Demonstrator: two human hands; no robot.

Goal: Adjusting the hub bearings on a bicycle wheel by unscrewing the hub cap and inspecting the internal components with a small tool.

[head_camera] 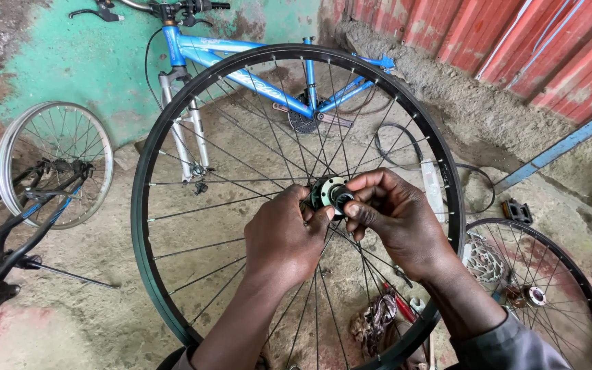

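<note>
- I see 1 large black wheel (146, 205) standing upright in front of me, its thin spokes running in to the hub (329, 194) at the middle.
- My left hand (284, 236) sits on the near side of the hub, fingers curled; its grip is closed against the hub's left edge, thumb tip touching the metal.
- My right hand (393, 216) comes in from the right, thumb and forefinger pinched narrow on the round end of the hub; I cannot tell whether a small part sits between them.
- The hub is between both hands, at the centre of the wheel, facing me with its open round end.
- Behind the wheel a blue bicycle frame (241, 65) leans on the green wall, with no wheels fitted.
- To the left a silver wheel (9, 140) stands tilted beside a dark bicycle frame (8, 236).
- At lower right a 2nd black wheel (570, 274) lies on the concrete floor (90, 301), with a toothed sprocket (484, 262) near its hub.
- A bundle of tools and chain (378, 322) lies on the floor beneath my right wrist, seen through the spokes.
</note>
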